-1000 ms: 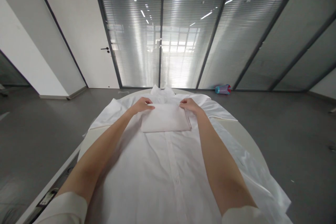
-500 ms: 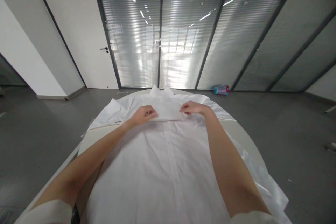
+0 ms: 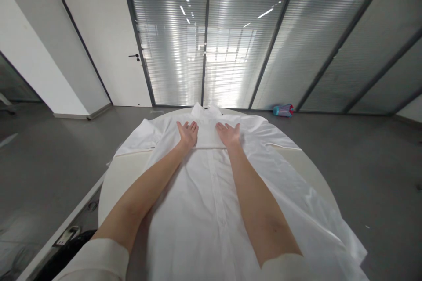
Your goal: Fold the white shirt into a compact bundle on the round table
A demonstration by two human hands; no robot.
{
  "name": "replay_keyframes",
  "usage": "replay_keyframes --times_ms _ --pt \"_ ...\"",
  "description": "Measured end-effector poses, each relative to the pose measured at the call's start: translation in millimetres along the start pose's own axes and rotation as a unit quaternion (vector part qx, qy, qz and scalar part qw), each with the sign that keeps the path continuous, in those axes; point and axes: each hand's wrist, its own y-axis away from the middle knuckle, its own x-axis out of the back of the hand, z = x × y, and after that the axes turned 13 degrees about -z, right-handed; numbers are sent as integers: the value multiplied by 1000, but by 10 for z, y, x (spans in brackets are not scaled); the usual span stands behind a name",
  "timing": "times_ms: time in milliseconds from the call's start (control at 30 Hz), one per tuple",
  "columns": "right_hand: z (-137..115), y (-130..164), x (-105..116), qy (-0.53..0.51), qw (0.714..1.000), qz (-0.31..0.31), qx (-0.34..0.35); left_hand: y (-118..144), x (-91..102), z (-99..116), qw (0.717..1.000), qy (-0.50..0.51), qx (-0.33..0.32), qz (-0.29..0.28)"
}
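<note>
While both hands, left (image 3: 188, 133) and right (image 3: 229, 134), lie spread flat, they half-hide the shirt (image 3: 211, 193) fold.

Shirt (image 3: 211, 210): plain white, no print, white buttons down the placket. Folded cloth (image 3: 207, 137) under both hands: white, faintly pinkish against the shirt. Bench (image 3: 303, 162): cream, off-white where bare. Sleeve cuffs at the bottom edge: white. Floor (image 3: 362, 149): dark grey, uniform. Glass wall behind: grey horizontal blind stripes, dark grey frames. Door (image 3: 112, 52): white, black handle. Small object (image 3: 282, 110) on the floor: teal body, red end.
</note>
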Motion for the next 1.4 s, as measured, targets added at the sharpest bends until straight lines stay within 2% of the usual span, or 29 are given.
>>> replay_keyframes --times_ms 67,133,200,267,333,433,567,667,733,800,833,900,1000,1067,1133,1167,1267,1333,1400 --pt "-127 1 44 5 998 38 45 -16 3 93 1000 -4 -18 13" --pt "-174 8 -6 10 994 60 88 -16 -59 109 1000 -6 -23 18" --pt "-110 22 -133 10 994 39 106 6 -154 33 1000 -4 -17 -4" --pt "37 38 -282 3 997 -21 76 42 -232 -97 999 1 -9 -31" --pt "199 49 -384 -6 998 -57 18 68 -248 -206 999 3 -2 -34" --pt "316 40 -375 -9 999 -25 -34 41 -148 -196 1000 1 -4 0" --pt "218 -12 -253 22 998 48 30 -64 13 59 999 -3 -22 36" --pt "192 -47 -278 27 996 55 65 -71 -11 116 1000 10 -14 26" --pt "248 -51 -333 17 999 5 50 -42 -73 36 1000 27 -3 -12" --pt "310 -47 -361 5 999 -50 1 -14 -113 -70 998 40 4 -43" --pt "324 -44 -352 4 998 -58 -21 -8 -113 -106 998 43 5 -45" --pt "292 -42 -292 11 999 -22 -28 -16 -75 -107 999 40 0 -17" --pt "139 -48 -177 27 998 49 25 -63 8 38 999 25 -15 31" --pt "58 -55 -164 31 996 67 52 -86 22 135 999 12 -16 43" --pt "57 -59 -223 33 995 65 68 -87 -9 161 999 5 -11 32" --pt "86 -59 -267 30 996 44 65 -81 -34 144 1000 8 -9 17" --pt "210 -54 -361 25 999 -38 -3 -57 -73 54 999 29 -7 -25" --pt "232 -47 -335 36 999 -24 -31 -59 -32 54 999 38 -11 -10" --pt "170 -40 -254 53 998 35 -8 -79 58 147 999 31 -25 25"
